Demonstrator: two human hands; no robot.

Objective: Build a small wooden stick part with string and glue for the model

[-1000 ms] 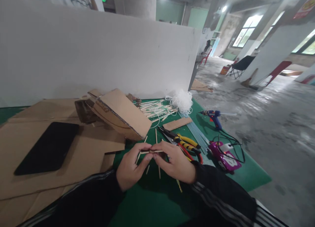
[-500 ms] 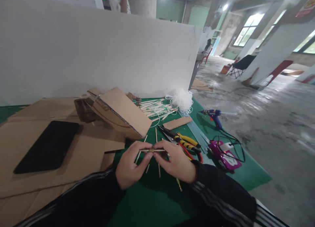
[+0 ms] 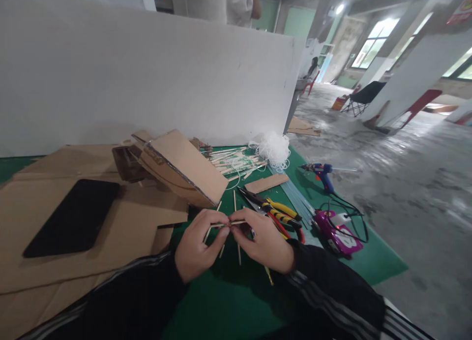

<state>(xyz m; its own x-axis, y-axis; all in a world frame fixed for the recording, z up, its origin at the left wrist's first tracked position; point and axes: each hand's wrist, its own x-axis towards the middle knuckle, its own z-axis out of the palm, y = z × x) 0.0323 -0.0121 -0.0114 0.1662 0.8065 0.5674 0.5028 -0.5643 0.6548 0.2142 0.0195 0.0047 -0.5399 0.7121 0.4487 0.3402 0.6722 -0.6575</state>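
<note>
Thin wooden sticks (image 3: 239,249) form a small frame over the green table (image 3: 210,305). My left hand (image 3: 199,244) pinches the left part of a crosswise stick between thumb and fingers. From the other side my right hand (image 3: 263,239) grips the same piece, and the fingertips of both hands nearly meet at its middle. Some small brown matter shows at that joint, partly hidden by the fingers. Black-and-yellow pliers (image 3: 282,214) lie just beyond my right hand.
A cardboard box shape (image 3: 184,168) leans at centre left, near a black tablet (image 3: 73,217) on cardboard. Behind are loose sticks (image 3: 236,160) and white string (image 3: 275,150). A blue glue gun (image 3: 321,172) and a purple power strip (image 3: 339,234) are at right.
My fingertips have drawn slightly closer together around the joint of the sticks. Behind the white partition, a person has shifted to the right.
</note>
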